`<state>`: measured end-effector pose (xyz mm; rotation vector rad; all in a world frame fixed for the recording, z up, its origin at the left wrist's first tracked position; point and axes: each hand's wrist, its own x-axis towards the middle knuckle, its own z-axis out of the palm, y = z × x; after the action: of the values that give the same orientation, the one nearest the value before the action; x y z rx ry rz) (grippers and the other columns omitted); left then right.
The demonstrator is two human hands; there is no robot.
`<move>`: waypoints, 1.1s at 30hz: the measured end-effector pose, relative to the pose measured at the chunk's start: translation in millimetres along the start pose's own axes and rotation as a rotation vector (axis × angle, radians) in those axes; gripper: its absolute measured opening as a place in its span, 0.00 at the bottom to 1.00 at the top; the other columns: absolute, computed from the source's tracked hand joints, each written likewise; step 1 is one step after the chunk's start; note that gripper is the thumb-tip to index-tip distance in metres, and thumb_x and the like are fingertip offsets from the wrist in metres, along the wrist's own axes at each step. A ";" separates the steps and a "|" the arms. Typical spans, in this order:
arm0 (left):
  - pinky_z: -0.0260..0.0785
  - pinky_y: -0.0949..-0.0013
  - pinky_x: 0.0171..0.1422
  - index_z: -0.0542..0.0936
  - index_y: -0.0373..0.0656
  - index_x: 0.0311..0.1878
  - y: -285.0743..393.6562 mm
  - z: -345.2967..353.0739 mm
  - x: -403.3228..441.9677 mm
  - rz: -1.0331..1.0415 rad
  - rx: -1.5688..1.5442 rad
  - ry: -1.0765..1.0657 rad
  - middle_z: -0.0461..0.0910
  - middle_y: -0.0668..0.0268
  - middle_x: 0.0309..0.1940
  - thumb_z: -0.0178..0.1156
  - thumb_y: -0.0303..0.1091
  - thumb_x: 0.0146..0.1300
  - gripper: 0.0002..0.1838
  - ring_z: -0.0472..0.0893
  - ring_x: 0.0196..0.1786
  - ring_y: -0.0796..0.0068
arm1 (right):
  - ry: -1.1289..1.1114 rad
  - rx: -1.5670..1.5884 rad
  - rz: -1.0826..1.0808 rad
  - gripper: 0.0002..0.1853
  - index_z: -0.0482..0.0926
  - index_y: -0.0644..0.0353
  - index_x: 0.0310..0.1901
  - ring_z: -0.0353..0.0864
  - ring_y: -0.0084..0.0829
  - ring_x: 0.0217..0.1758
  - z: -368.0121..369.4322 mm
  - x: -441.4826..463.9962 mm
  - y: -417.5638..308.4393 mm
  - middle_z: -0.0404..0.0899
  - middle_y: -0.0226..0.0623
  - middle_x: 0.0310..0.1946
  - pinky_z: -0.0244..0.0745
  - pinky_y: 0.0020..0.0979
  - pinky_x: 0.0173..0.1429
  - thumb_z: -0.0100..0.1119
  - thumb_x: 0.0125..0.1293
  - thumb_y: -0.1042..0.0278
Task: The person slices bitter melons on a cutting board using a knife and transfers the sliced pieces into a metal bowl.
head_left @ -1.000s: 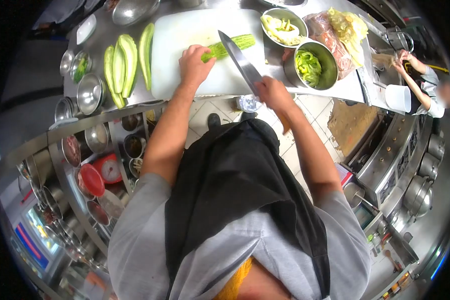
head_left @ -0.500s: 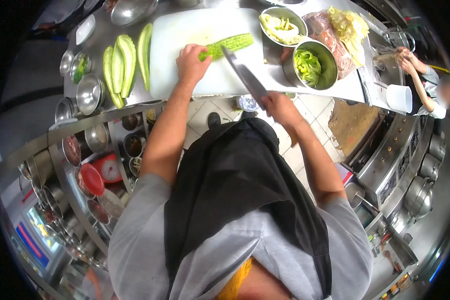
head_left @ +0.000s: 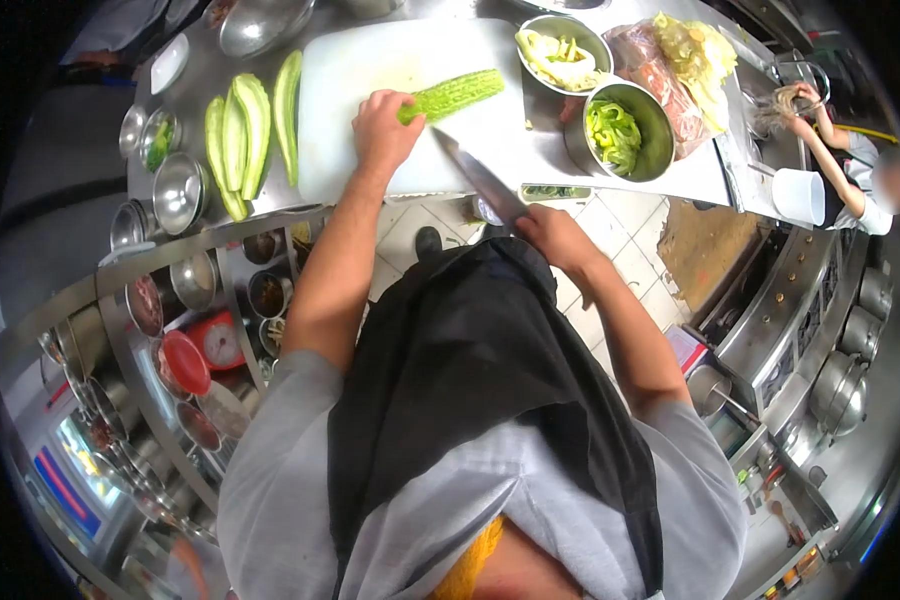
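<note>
A bumpy green bitter melon half (head_left: 457,94) lies slantwise on the white cutting board (head_left: 345,70), ridged side up. Closed on its left end are the fingers of my left hand (head_left: 385,128), pressing it to the board. My right hand (head_left: 555,235) grips a kitchen knife (head_left: 480,180) by the handle. The blade points up and left, its tip just below the melon and apart from it. Left of the board lie several more bitter melon halves (head_left: 253,120), some showing a pale hollowed inside.
Right of the board stand a bowl of pale sliced vegetables (head_left: 560,55) and a metal pot (head_left: 655,140) with green slices. Behind them sit bagged meat (head_left: 650,70) and leafy greens (head_left: 695,55). Metal bowls (head_left: 178,190) line the left. Another person (head_left: 855,175) works at far right.
The knife in my right hand has moved left and toward me, off the melon. My left hand stays on the melon. The other person's hands have shifted.
</note>
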<state>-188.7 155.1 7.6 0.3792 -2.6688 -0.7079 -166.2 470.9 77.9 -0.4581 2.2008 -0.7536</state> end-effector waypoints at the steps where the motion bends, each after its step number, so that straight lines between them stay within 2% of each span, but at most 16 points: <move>1: 0.69 0.52 0.63 0.84 0.55 0.45 0.1 -0.6 -2.0 0.018 -0.006 -0.003 0.78 0.69 0.54 0.76 0.42 0.53 0.17 0.76 0.59 0.60 | -0.003 0.098 0.145 0.18 0.81 0.66 0.39 0.86 0.51 0.30 -6.5 -10.5 -6.2 0.84 0.51 0.26 0.79 0.48 0.42 0.52 0.75 0.57; 2: 0.69 0.52 0.63 0.84 0.55 0.45 1.9 -0.3 -3.3 0.019 -0.008 -0.012 0.78 0.69 0.54 0.76 0.42 0.53 0.17 0.76 0.59 0.60 | 0.036 0.109 0.168 0.18 0.81 0.65 0.39 0.86 0.45 0.28 -12.0 -7.1 -8.0 0.83 0.48 0.24 0.79 0.44 0.39 0.53 0.76 0.57; 4: 0.69 0.52 0.63 0.84 0.55 0.44 9.0 2.9 1.1 0.046 -0.004 -0.027 0.78 0.69 0.54 0.76 0.43 0.53 0.16 0.76 0.60 0.60 | 0.120 0.039 0.088 0.17 0.82 0.66 0.41 0.87 0.47 0.31 -23.6 14.5 -20.3 0.84 0.50 0.27 0.80 0.45 0.42 0.52 0.75 0.58; 6: 0.69 0.52 0.63 0.84 0.55 0.44 14.2 6.6 1.1 0.049 -0.006 -0.026 0.78 0.69 0.54 0.76 0.43 0.53 0.16 0.76 0.60 0.60 | 0.223 -0.077 -0.006 0.17 0.82 0.66 0.42 0.88 0.52 0.37 -21.8 55.5 -21.8 0.86 0.56 0.32 0.79 0.48 0.48 0.51 0.74 0.60; 10: 0.69 0.52 0.63 0.85 0.55 0.44 15.8 8.2 1.9 0.051 0.005 -0.016 0.78 0.69 0.53 0.76 0.42 0.53 0.16 0.76 0.60 0.60 | 0.125 0.060 0.129 0.17 0.83 0.67 0.43 0.86 0.59 0.44 -22.0 77.3 -45.4 0.85 0.62 0.38 0.77 0.52 0.55 0.51 0.72 0.60; 12: 0.69 0.52 0.63 0.85 0.55 0.45 16.3 7.3 0.1 0.043 0.006 -0.030 0.78 0.69 0.53 0.76 0.42 0.53 0.16 0.76 0.59 0.60 | 0.067 -0.088 -0.017 0.18 0.83 0.69 0.45 0.85 0.62 0.47 -1.7 78.5 -20.4 0.84 0.64 0.40 0.76 0.53 0.57 0.51 0.72 0.60; 13: 0.69 0.52 0.63 0.85 0.55 0.45 16.9 6.7 3.1 0.035 0.008 -0.031 0.78 0.68 0.53 0.76 0.42 0.53 0.16 0.76 0.59 0.59 | 0.076 -0.091 -0.016 0.19 0.83 0.70 0.46 0.85 0.61 0.48 6.4 59.9 -18.2 0.84 0.64 0.41 0.77 0.52 0.58 0.51 0.73 0.59; 16: 0.69 0.52 0.63 0.84 0.55 0.44 14.8 4.1 5.1 0.019 -0.013 -0.023 0.78 0.68 0.53 0.76 0.41 0.53 0.15 0.76 0.59 0.59 | -0.007 -0.041 -0.008 0.19 0.82 0.69 0.44 0.85 0.59 0.46 -2.2 13.7 -4.3 0.84 0.63 0.38 0.77 0.51 0.56 0.51 0.74 0.58; 18: 0.69 0.52 0.63 0.84 0.55 0.44 12.6 6.1 6.1 0.034 -0.018 -0.022 0.78 0.68 0.53 0.76 0.40 0.53 0.15 0.76 0.59 0.59 | 0.000 0.036 0.116 0.18 0.82 0.68 0.42 0.86 0.57 0.43 -13.7 -8.8 -7.6 0.85 0.61 0.36 0.77 0.51 0.53 0.52 0.74 0.58; 20: 0.70 0.52 0.63 0.84 0.54 0.44 15.6 10.2 6.9 0.062 -0.027 -0.024 0.78 0.68 0.53 0.76 0.40 0.53 0.15 0.76 0.59 0.59 | 0.057 0.109 0.161 0.17 0.81 0.67 0.41 0.86 0.58 0.42 -26.6 -1.4 -15.8 0.84 0.61 0.36 0.77 0.52 0.52 0.53 0.73 0.60; 22: 0.70 0.52 0.62 0.84 0.54 0.44 20.6 12.0 6.5 0.069 -0.008 -0.007 0.78 0.68 0.53 0.76 0.40 0.53 0.15 0.76 0.59 0.59 | 0.240 0.003 0.002 0.16 0.81 0.67 0.39 0.85 0.61 0.43 -25.7 31.8 -10.2 0.84 0.63 0.36 0.77 0.54 0.53 0.53 0.72 0.60; 24: 0.70 0.52 0.62 0.84 0.54 0.44 22.4 15.6 6.2 0.073 0.006 0.004 0.78 0.68 0.53 0.76 0.41 0.52 0.16 0.76 0.59 0.59 | 0.265 -0.001 0.001 0.17 0.81 0.67 0.40 0.85 0.61 0.45 -29.6 61.3 -21.4 0.84 0.63 0.37 0.77 0.53 0.55 0.52 0.72 0.59; 26: 0.70 0.52 0.62 0.84 0.54 0.44 23.2 17.1 7.3 0.074 0.020 0.014 0.78 0.68 0.53 0.77 0.41 0.52 0.16 0.76 0.59 0.59 | 0.155 0.040 0.083 0.18 0.82 0.67 0.43 0.84 0.62 0.46 -31.5 77.7 -31.8 0.84 0.63 0.39 0.76 0.53 0.57 0.53 0.72 0.58; 30: 0.70 0.52 0.62 0.84 0.55 0.44 24.3 17.0 6.6 0.070 0.031 0.019 0.78 0.68 0.53 0.77 0.42 0.52 0.17 0.76 0.59 0.60 | 0.158 0.029 0.075 0.18 0.82 0.67 0.44 0.84 0.62 0.48 -4.9 73.8 -16.2 0.84 0.63 0.40 0.76 0.52 0.58 0.53 0.73 0.57; 33: 0.70 0.53 0.62 0.85 0.55 0.45 22.3 14.5 7.0 0.066 0.038 0.004 0.78 0.67 0.54 0.77 0.42 0.53 0.16 0.76 0.59 0.60 | 0.051 -0.048 0.020 0.18 0.82 0.66 0.45 0.84 0.61 0.48 5.2 43.9 2.7 0.84 0.64 0.41 0.76 0.53 0.57 0.52 0.73 0.57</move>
<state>-204.5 177.6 9.2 0.3004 -2.6806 -0.6365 -191.1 447.8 49.5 -0.4443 2.2717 -0.7100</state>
